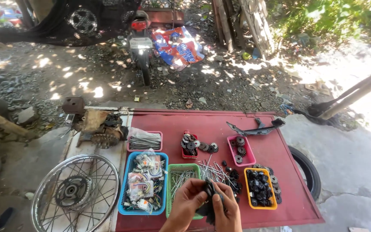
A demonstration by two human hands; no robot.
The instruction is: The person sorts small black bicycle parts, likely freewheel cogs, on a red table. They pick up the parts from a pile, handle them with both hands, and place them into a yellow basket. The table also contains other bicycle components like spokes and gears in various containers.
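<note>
A small black part (210, 195) is held at the near edge of the red bench (288, 189), its long axis running roughly from 12 to 6 o'clock; which end leads cannot be told. It is grasped from both sides: the left hand (188, 202) at 9 o'clock and the right hand (227, 206) at 3 o'clock, the fingers of each clenched on it. A green tray (171, 168) of thin spokes lies just beyond at 11 o'clock, with a blue tray (124, 184) of bagged wiring to its left. At 2 o'clock an orange tray (275, 205) of black parts is seen. Farther off, two pink trays (250, 162) and loose sprockets (207, 147) are set. A spoked wheel (76, 193) lies well apart at 9 o'clock.
</note>
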